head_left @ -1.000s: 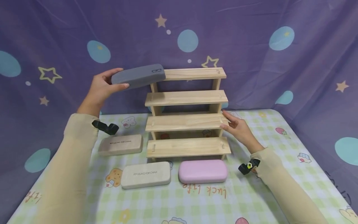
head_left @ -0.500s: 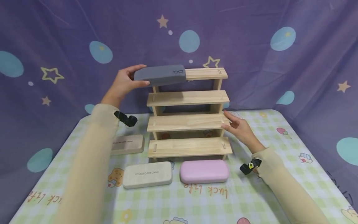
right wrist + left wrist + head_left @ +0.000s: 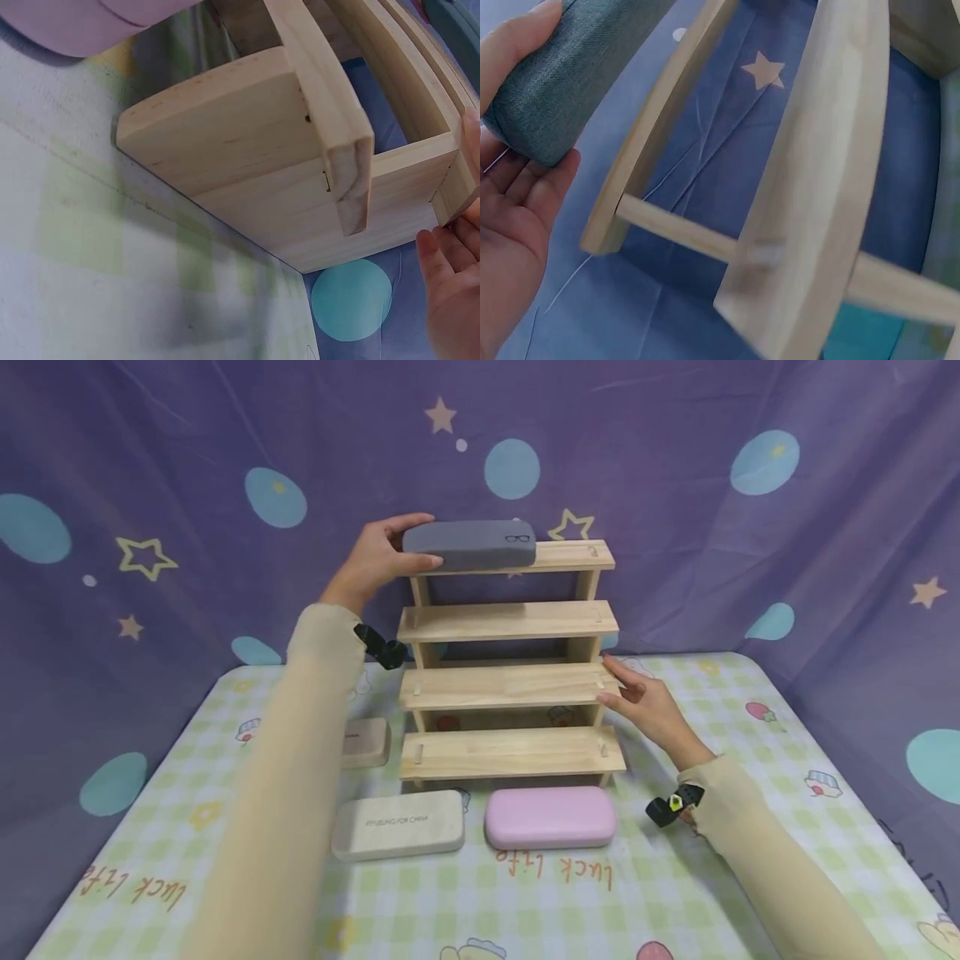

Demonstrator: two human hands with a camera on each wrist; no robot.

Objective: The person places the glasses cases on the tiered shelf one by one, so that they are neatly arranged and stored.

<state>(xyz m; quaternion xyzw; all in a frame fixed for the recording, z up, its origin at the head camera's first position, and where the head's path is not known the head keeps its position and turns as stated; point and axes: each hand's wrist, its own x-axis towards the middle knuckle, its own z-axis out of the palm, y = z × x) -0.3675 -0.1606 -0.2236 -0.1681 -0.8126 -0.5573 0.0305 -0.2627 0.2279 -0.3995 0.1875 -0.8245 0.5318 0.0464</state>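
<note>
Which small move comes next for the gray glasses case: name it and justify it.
Probably lower the gray glasses case onto the top shelf: the left hand grips its end, the left-wrist view shows a gap between case and shelf, and the right hand holds the side of the wooden rack.

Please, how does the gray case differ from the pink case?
The gray case bears a glasses drawing; the pink case shows no marking. The left grip holds the gray case at the top shelf; the pink case lies untouched on the tablecloth. Both are long, with rounded corners.
</note>
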